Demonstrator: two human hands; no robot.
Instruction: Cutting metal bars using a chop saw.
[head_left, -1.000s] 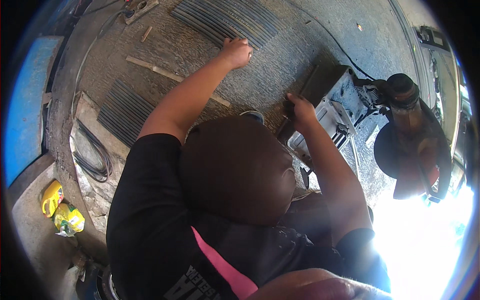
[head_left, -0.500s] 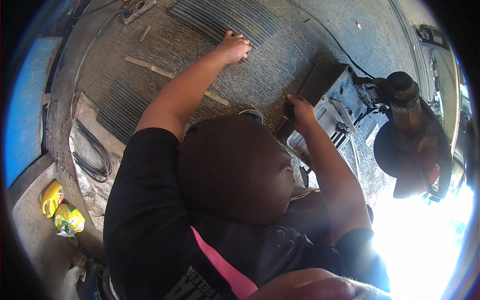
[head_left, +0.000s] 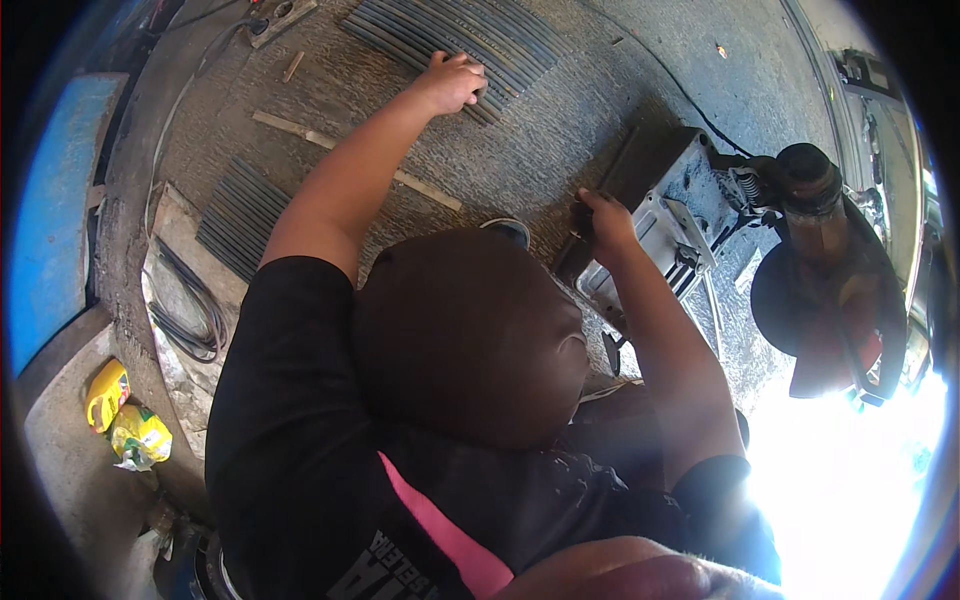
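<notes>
A row of dark metal rods (head_left: pixel 500 50) lies side by side on the floor at the far middle. My left hand (head_left: pixel 457 82) rests at the row's near edge, its fingers curled over the rods there. Beside the grey metal base of a cut-off saw (head_left: pixel 655 225), my right hand (head_left: pixel 606 222) is closed, with something dark at its fingers that I cannot make out. The saw's dark head and round guard (head_left: pixel 815 290) stand to the right of that base. Shadow hides part of the right fingers.
A second batch of rods (head_left: pixel 243 215) lies at the left, near a coiled cable (head_left: pixel 200 320). A thin wooden strip (head_left: pixel 425 189) crosses the floor. Yellow packages (head_left: pixel 140 437) sit at the lower left. A power cord (head_left: pixel 680 90) runs toward the saw.
My left hand has shifted slightly farther away and to the left along the rods' near edge. My right hand has stayed nearly in place beside the saw base.
</notes>
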